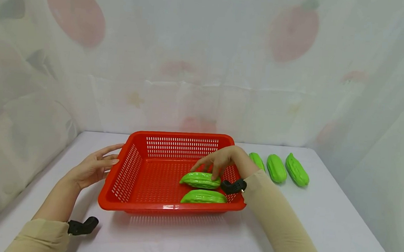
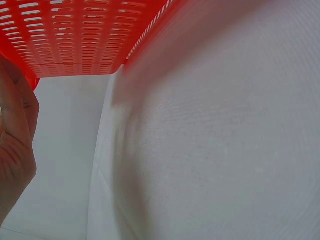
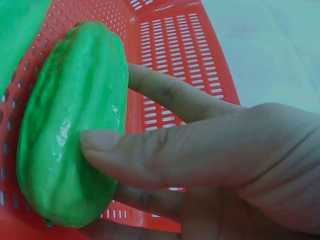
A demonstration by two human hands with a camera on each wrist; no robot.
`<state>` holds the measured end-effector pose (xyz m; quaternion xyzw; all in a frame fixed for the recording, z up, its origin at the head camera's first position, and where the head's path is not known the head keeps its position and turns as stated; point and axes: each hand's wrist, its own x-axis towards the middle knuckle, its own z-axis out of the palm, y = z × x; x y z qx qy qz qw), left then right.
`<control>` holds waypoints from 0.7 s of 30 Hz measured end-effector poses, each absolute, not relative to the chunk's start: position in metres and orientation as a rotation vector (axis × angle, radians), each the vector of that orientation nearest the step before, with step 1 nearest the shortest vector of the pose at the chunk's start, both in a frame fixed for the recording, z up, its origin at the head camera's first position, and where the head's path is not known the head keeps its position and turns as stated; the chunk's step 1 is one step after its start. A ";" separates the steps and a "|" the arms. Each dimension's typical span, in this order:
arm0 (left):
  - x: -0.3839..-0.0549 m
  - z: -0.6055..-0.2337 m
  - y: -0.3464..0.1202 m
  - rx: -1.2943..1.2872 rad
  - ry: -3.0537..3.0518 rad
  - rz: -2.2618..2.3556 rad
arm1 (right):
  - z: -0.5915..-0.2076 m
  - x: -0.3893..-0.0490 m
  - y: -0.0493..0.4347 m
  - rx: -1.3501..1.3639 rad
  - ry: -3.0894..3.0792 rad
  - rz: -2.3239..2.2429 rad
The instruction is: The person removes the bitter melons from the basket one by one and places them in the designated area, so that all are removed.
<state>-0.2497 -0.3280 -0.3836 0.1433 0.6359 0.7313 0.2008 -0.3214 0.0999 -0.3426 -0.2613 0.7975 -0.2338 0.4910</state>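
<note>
A red plastic basket (image 1: 156, 181) with slotted walls stands on the table. Inside it, my right hand (image 1: 225, 159) grips a bright green bitter melon (image 1: 198, 179). The right wrist view shows the thumb (image 3: 145, 152) laid across the ridged bitter melon (image 3: 75, 120) and the other fingers behind it. A second bitter melon (image 1: 204, 197) lies along the basket's near wall. My left hand (image 1: 95, 169) is at the basket's left side, its loosely extended fingers at the outer wall and rim. In the left wrist view, part of that hand (image 2: 15, 130) shows beside the basket (image 2: 85, 37).
Right of the basket on the white table (image 1: 325, 220) lie three more bitter melons: one (image 1: 256, 161) partly hidden by my right arm, one in the middle (image 1: 276, 168) and one at the outer end (image 1: 296, 170). A pale patterned curtain (image 1: 199, 63) hangs behind the table.
</note>
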 end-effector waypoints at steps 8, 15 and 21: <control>-0.250 -0.384 -0.329 0.400 1.773 2.049 | -0.342 -0.320 0.100 -0.622 1.974 -0.552; -0.251 -0.385 -0.328 0.407 1.762 2.047 | -0.343 -0.320 0.101 -0.605 1.992 -0.578; -0.250 -0.383 -0.328 0.403 1.770 2.043 | -0.343 -0.319 0.100 -0.598 1.964 -0.667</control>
